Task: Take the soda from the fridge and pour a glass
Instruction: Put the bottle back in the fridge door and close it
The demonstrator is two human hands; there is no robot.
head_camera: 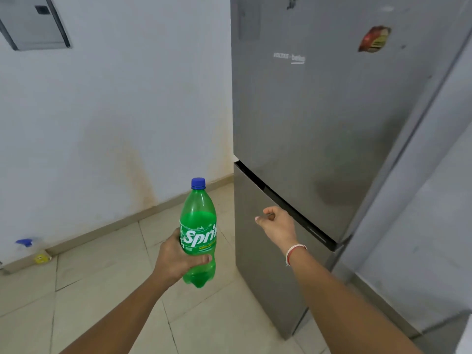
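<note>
Head view looks down on a person's two bare forearms reaching out over a tiled floor [107, 277] in front of a grey fridge [319, 118]. The left hand [176, 261] has its grip wrapped around the lower half of a green soda bottle [199, 226], fingers behind and the thumb across the front just under the label. The bottle stands upright in the air, clear of the floor, just left of the fridge's near corner. It carries a blue cap [198, 183], screwed on, and the green liquid reaches up to about the shoulder of the bottle.

The right hand [277, 223] is held out in front of the lower fridge door, close to the dark gap between the two doors. Its fingers are loosely curled with nothing in them; whether they touch the door cannot be told. A pale thread band [295, 252] sits around the right wrist. Both fridge doors look shut. A red sticker [374, 39] is on the upper door, high to the right.

To the left stands a white stained wall [115, 111], with a grey panel [35, 21] at the far top left. A blue-topped spray bottle [25, 242] stands by the skirting at the left edge.
</note>
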